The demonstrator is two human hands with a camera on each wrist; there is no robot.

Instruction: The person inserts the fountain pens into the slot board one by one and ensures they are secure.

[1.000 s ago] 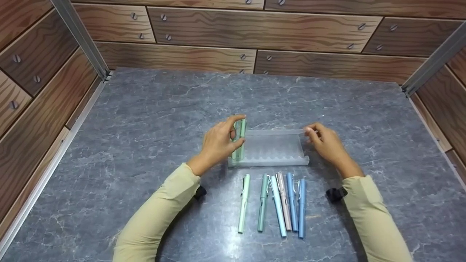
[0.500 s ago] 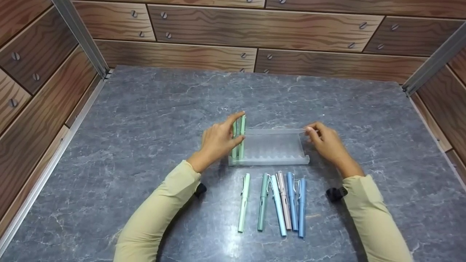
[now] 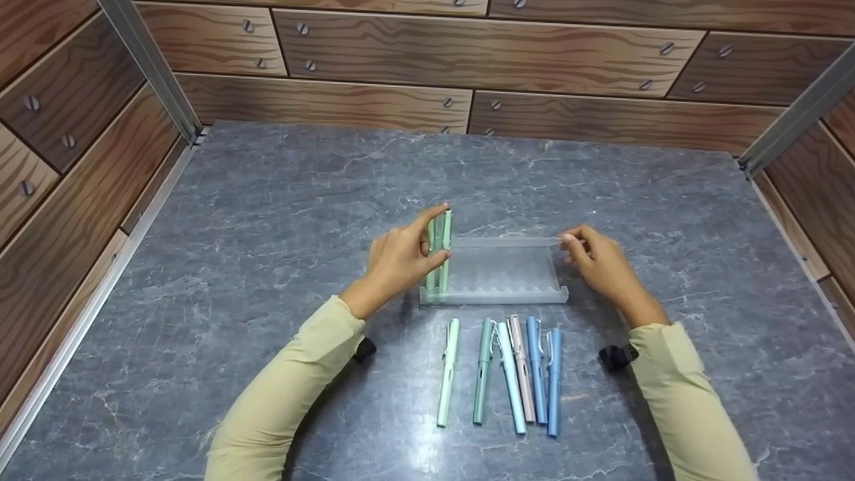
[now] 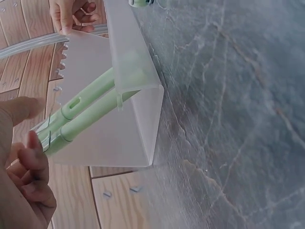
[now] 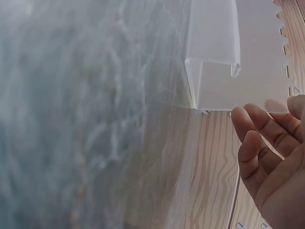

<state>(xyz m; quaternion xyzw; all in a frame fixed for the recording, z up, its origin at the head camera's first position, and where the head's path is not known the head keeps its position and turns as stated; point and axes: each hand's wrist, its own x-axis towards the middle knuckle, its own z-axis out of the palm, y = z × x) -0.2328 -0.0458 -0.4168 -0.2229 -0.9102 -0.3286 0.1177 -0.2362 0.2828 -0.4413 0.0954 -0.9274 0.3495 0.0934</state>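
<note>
A clear frosted pen stand (image 3: 504, 267) with notched edges sits mid-table. Light green pens (image 3: 446, 234) lean at its left end; two of them (image 4: 90, 107) show in the left wrist view, lower ends in the stand's front trough. My left hand (image 3: 399, 259) grips a light green pen, index fingertip at its top and thumb lower down; the exact contact is partly hidden. At the stand's upper right corner my right hand (image 3: 596, 259) pinches the edge between thumb and fingers. In the right wrist view, this hand (image 5: 276, 152) has its other fingers loosely bent.
Several capped pens lie in front of the stand: a light green pen (image 3: 447, 374), a dark green one (image 3: 481, 374), a pale blue one (image 3: 511, 381), a greyish-pink one (image 3: 522, 371) and blue ones (image 3: 554, 387). Wood-patterned walls (image 3: 374, 53) border the grey marbled table (image 3: 300, 200).
The rightmost light green pen in the stand has shifted slightly upward, away from the person, with my left index finger. My right hand and the pens on the table stay put.
</note>
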